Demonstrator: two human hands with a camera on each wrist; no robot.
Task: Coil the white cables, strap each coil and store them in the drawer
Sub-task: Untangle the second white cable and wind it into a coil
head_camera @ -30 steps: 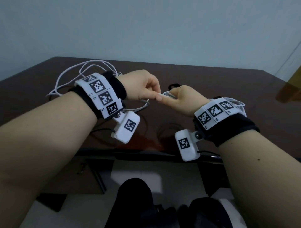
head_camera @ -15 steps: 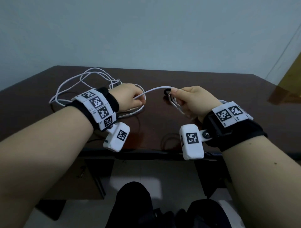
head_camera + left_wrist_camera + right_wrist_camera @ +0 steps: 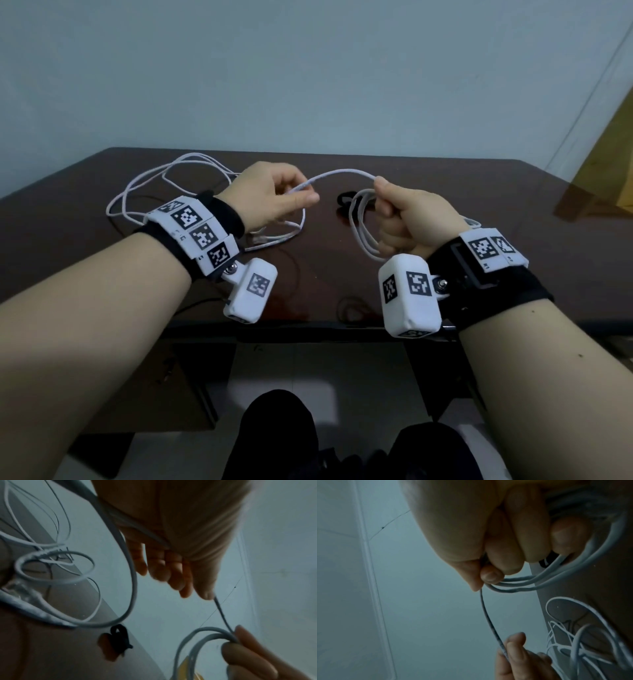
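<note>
Head view with both wrist views. The right hand [image 3: 407, 219] is clenched around several loops of white cable [image 3: 339, 173], gathered between thumb and curled fingers [image 3: 515, 545]; the loops hang below the fist, above the near middle of the tabletop [image 3: 445, 178]. From the top of that fist one strand arcs over to the left hand [image 3: 270, 198], which pinches it between thumb and fingertips [image 3: 173, 572], the remaining fingers loosely curled. Both hands are raised off the surface.

The uncoiled remainder of the cable lies in loose, overlapping loops [image 3: 164, 185] on the left part of the tabletop, reaching toward its far edge; a clear plug end [image 3: 260, 238] rests just below the left hand. A small black strap [image 3: 346, 200] lies on the tabletop between the hands, apart from the cable; it shows as a dark loop in the left wrist view [image 3: 120, 635].

Each wrist carries a black band with white blocks bearing black-and-white square marker patterns [image 3: 186, 217]. Tiny characters sit beside the markers, too small to read. No brand name is legible anywhere.
</note>
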